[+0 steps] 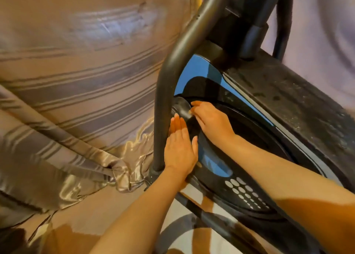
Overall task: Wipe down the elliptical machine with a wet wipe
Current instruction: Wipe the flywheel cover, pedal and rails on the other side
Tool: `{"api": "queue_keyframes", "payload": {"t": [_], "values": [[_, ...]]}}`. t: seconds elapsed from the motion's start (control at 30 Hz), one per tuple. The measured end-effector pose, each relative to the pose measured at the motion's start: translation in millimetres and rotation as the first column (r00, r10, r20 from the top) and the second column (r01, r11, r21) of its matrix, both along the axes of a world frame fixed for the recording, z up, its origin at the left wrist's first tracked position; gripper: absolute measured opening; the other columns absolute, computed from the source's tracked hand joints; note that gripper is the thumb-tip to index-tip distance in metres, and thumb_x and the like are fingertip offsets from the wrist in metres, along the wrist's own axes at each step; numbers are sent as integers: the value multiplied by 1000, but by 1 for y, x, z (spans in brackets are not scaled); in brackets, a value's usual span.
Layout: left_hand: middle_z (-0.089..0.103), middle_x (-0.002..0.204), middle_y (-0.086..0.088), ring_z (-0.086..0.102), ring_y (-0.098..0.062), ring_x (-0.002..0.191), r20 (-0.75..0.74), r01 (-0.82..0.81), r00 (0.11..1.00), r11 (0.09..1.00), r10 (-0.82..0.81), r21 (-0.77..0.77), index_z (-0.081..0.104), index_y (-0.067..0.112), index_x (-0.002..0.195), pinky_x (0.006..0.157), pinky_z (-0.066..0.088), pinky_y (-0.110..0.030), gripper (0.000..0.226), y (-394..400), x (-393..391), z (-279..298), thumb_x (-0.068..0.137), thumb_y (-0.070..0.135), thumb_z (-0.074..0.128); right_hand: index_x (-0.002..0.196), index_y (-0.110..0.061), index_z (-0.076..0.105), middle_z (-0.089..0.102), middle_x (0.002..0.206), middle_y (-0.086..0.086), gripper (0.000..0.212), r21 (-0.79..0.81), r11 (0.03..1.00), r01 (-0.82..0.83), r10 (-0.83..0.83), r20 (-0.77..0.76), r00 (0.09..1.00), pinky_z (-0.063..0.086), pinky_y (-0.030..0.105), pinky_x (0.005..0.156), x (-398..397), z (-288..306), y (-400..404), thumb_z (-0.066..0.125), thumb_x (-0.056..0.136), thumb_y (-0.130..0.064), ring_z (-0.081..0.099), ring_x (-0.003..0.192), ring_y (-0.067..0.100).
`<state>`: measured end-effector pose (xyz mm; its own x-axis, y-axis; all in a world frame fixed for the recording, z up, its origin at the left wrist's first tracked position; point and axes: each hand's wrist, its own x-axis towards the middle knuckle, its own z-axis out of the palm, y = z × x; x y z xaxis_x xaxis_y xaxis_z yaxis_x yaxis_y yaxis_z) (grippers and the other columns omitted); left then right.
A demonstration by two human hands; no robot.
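Looking down on the elliptical machine (255,107), biggest item in view, running upper centre to lower R; its flywheel housing side (215,165) is black w/ blue panels, and the top shroud (292,92) looks dusty/speckled. Curved black upright tube (163,92) stands just L of the housing, long axis roughly vertical, bending R at the top. Behind, striped satin fabric (76,81) fills the L half.

L hand (180,150): fingers straight, together, flat along the inner side of the tube where it nears the housing; grips nothing that I can see. R hand (211,119): palm down on the dark disc area, fingertips pointing up-L toward a glossy black hub piece (182,107). Fingers hide the underside, so cannot tell if it's pinching anything.

Wet wipe: not visible anywhere; possibly under the R palm, unconfirmed.

Key relation: hub sits just beyond the R fingertips, up-L, wedged betw. tube and housing. R hand is nearer. My read: next stroke goes into that gap, along the disc's curve; tight clearance w/ the tube.
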<state>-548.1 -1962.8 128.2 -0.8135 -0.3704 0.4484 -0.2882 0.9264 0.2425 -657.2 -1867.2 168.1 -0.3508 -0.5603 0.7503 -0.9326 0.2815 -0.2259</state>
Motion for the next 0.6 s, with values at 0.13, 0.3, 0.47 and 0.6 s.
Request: {"api": "queue_keyframes", "payload": {"t": [0.13, 0.3, 0.47, 0.6], "values": [[6, 163, -22, 9, -30, 152, 28, -5, 1000, 1000, 4, 6, 4, 1, 156, 120, 25, -42, 71, 1, -8, -6, 104, 37, 38, 113, -3, 68, 67, 117, 15, 29, 71, 996, -58, 50, 116, 992, 57, 44, 84, 0, -30, -1, 51, 93, -15, 65, 106, 30], [-10, 165, -11, 1, -24, 153, 18, -29, 999, 998, 28, 49, -4, 8, 158, 118, 26, -36, 70, -11, -22, -9, 106, 39, 32, 137, -14, 55, 56, 139, 6, 36, 154, 985, -82, 51, 193, 980, 51, 44, 97, 2, -46, 11, 50, 101, -17, 56, 123, 21], [-15, 165, -7, -10, -22, 152, 14, -36, 999, 995, 35, 91, -9, 10, 157, 125, 0, -39, 71, -19, -41, -11, 106, 34, 34, 152, -10, 26, 20, 161, 5, 50, 328, 942, -72, 25, 144, 989, 11, 26, 119, -7, -31, -1, 33, 104, -21, 10, 149, 14], [-7, 165, -15, -2, -33, 152, 111, -69, 991, 998, 68, 1, -7, 12, 157, 123, 3, -41, 65, -21, -41, -12, 107, 30, 31, 156, -23, 10, 6, 163, -6, 58, 435, 886, -161, 13, 325, 946, 14, 33, 122, -24, -5, -21, 36, 104, -17, 8, 150, 12]]}}
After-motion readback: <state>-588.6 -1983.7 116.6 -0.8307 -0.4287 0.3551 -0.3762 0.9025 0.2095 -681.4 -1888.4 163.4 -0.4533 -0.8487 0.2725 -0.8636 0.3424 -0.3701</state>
